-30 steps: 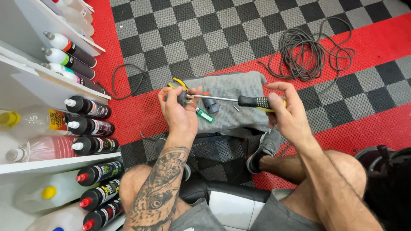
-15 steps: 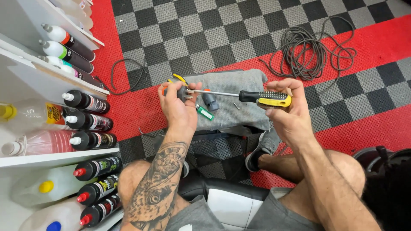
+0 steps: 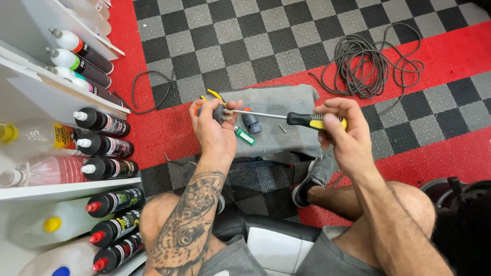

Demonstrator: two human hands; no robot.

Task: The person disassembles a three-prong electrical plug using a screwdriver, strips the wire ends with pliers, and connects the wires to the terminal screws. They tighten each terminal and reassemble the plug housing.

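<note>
My left hand [image 3: 210, 128] grips a small grey electrical plug [image 3: 220, 112] with metal pins pointing right. My right hand [image 3: 341, 134] holds a screwdriver with a black and yellow handle [image 3: 312, 121]. Its thin metal shaft runs left and its tip meets the plug. Both hands hover over a grey cloth [image 3: 276, 120] spread on the floor. On the cloth lie a grey plug part [image 3: 251, 122], a small green tool [image 3: 244, 135] and a tiny screw [image 3: 283, 128]. Yellow-handled pliers [image 3: 215, 95] peek out behind my left hand.
A coil of dark cable [image 3: 368, 64] lies on the red and checkered floor at the upper right. A loose wire [image 3: 148, 92] curls at the left. White shelves [image 3: 61, 97] with several bottles stand along the left. My knees and a shoe [image 3: 313, 176] are below.
Both hands with the plug and screwdriver have shifted slightly. The screwdriver handle has turned a little in my right fingers, and its tip stays at the plug.
</note>
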